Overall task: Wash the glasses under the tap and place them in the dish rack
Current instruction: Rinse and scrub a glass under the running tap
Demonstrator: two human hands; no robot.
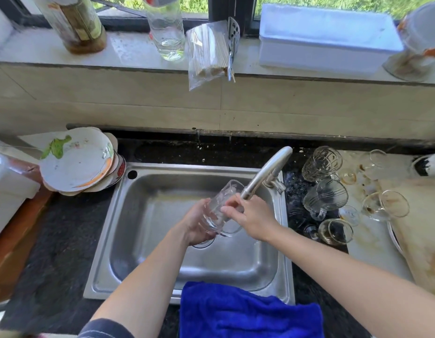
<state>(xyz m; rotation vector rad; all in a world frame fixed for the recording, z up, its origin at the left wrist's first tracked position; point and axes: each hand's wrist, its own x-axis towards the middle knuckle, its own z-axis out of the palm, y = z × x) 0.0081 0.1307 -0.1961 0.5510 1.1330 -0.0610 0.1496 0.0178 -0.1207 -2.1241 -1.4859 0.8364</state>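
Note:
Over the steel sink (pixel 148 242) I hold a clear glass (pixel 223 206), tilted with its mouth toward the back. My left hand (pixel 195 223) grips its lower body from the left. My right hand (pixel 253 217) holds its right side, fingers curled over the glass just under the spout of the tap (pixel 267 173). Whether water runs I cannot tell. Several more glasses (pixel 326 196) lie and stand on the counter right of the sink, some with brownish residue. No dish rack shows.
Stacked plates and bowls (pixel 77 162) sit left of the sink's back corner. A blue towel (pixel 248 313) drapes over the sink's front rim. A wooden board (pixel 423 228) lies at far right. The windowsill holds bottles (pixel 166 28), bagged skewers (pixel 208 54) and a white box (pixel 328 37).

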